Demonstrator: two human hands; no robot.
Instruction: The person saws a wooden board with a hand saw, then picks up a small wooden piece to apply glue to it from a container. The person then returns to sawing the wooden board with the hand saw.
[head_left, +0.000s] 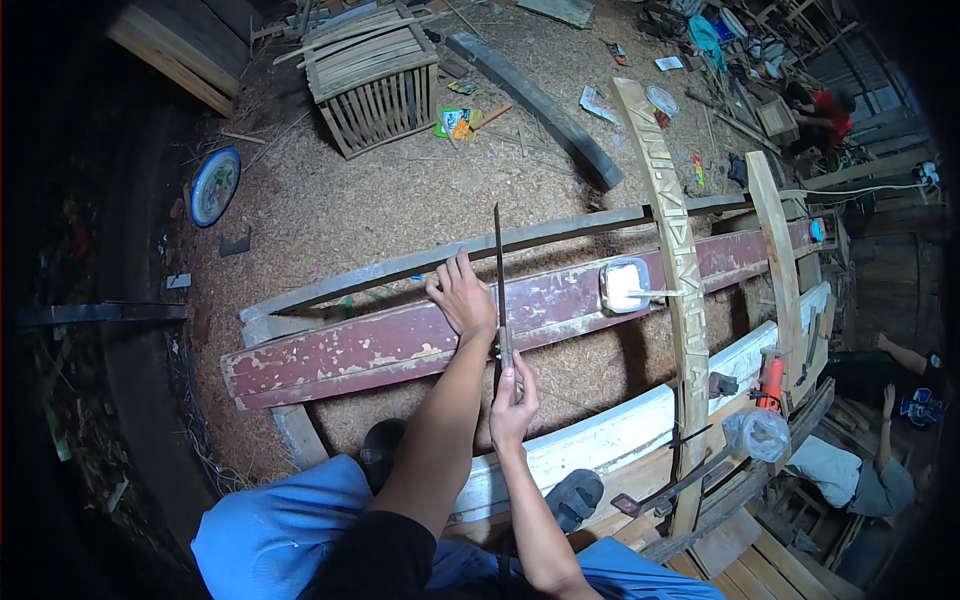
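Left hand (464,300): fingers spread, on maroon board (380,345)
Right hand (513,402): pinching long-bladed tool (505,340), near end
Tub (622,284): right, on board

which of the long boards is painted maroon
The middle board, with the left hand over it: its paint is flaking maroon, while the near board is white and the far board looks bare.
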